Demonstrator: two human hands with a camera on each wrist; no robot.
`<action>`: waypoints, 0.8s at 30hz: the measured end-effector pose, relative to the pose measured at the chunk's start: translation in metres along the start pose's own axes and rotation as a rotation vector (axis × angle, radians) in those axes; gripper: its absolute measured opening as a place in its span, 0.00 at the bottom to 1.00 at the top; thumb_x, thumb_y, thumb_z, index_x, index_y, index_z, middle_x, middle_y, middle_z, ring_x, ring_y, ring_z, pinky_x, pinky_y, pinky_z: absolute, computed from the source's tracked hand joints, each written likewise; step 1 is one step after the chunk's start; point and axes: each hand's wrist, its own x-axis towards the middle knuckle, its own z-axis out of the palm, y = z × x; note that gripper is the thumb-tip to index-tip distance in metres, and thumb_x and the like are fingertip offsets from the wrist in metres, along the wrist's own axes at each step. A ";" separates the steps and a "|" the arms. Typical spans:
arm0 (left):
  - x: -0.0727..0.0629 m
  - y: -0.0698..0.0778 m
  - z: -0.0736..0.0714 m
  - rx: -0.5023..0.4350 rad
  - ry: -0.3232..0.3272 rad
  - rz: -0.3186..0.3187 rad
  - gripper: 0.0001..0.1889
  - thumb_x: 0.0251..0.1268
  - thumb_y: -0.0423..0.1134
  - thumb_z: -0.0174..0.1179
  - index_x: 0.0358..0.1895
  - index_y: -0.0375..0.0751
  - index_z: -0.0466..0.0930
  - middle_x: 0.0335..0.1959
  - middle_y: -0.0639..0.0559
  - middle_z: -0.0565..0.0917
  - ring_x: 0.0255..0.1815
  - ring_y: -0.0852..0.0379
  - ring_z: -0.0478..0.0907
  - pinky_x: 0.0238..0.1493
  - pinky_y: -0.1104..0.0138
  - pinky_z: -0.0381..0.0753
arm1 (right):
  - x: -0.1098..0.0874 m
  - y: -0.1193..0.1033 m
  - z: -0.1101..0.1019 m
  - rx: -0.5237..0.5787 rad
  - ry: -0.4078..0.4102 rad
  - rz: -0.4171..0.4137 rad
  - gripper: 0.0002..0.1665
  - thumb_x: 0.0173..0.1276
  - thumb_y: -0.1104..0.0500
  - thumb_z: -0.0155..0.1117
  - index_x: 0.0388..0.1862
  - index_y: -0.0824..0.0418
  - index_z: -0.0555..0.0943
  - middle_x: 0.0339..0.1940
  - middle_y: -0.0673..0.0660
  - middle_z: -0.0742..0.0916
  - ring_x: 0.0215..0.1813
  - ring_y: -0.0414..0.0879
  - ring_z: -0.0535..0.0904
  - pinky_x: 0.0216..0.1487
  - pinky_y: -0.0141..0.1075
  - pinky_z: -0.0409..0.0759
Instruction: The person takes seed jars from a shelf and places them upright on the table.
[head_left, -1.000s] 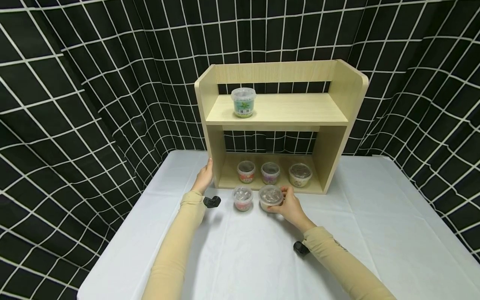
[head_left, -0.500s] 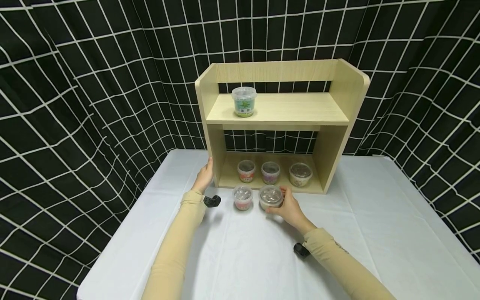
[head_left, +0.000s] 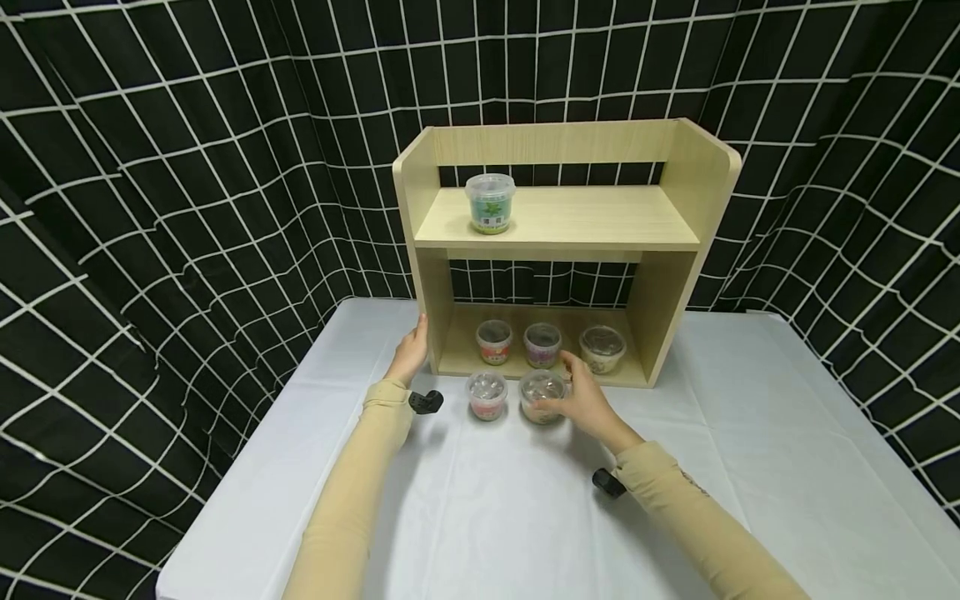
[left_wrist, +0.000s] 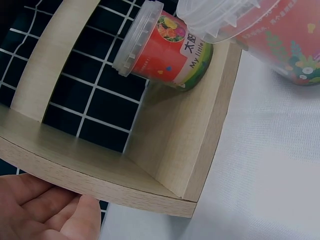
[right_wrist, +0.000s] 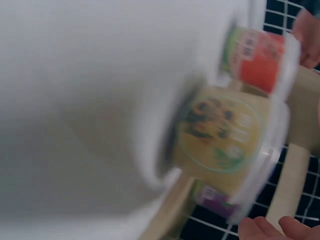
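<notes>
My right hand is beside a lidded plastic tub with a yellow label, which stands on the table in front of the shelf. Thumb and fingers are spread around the tub, and in the right wrist view the fingertips show apart from its lid. To its left stands a smaller tub with a red-pink label. My left hand rests with its fingers against the outer left side panel of the wooden shelf; in the left wrist view the thumb lies at that panel.
On the lower shelf board stand a red-labelled tub, a purple-labelled tub and a wider cream-labelled tub. A green-labelled tub sits on the upper board, towards the left. Black grid cloth hangs around the white-covered table.
The fingers of my right hand have spread away from the yellow-labelled tub, letting go of it; the hand has shifted slightly right. My left hand stays at the shelf's side.
</notes>
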 end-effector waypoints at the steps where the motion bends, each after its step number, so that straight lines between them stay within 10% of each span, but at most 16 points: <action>1: 0.000 0.000 0.000 0.003 0.000 0.000 0.44 0.65 0.70 0.23 0.71 0.37 0.55 0.70 0.40 0.57 0.69 0.40 0.52 0.68 0.52 0.50 | 0.001 -0.003 -0.003 0.007 -0.003 0.000 0.63 0.48 0.52 0.78 0.71 0.70 0.47 0.66 0.73 0.59 0.67 0.67 0.55 0.64 0.55 0.58; 11: 0.001 0.001 0.000 0.002 0.005 0.005 0.44 0.66 0.70 0.23 0.70 0.37 0.56 0.69 0.40 0.58 0.69 0.40 0.53 0.67 0.51 0.51 | 0.012 -0.025 -0.017 0.091 -0.011 -0.073 0.60 0.53 0.48 0.74 0.71 0.70 0.48 0.68 0.70 0.58 0.69 0.63 0.53 0.68 0.49 0.55; 24: -0.003 -0.001 0.003 0.009 0.018 0.027 0.45 0.66 0.69 0.22 0.70 0.34 0.56 0.69 0.39 0.59 0.68 0.40 0.54 0.67 0.53 0.53 | 0.023 -0.067 -0.024 0.210 0.209 -0.259 0.38 0.58 0.58 0.70 0.61 0.70 0.63 0.62 0.62 0.70 0.64 0.55 0.65 0.65 0.39 0.62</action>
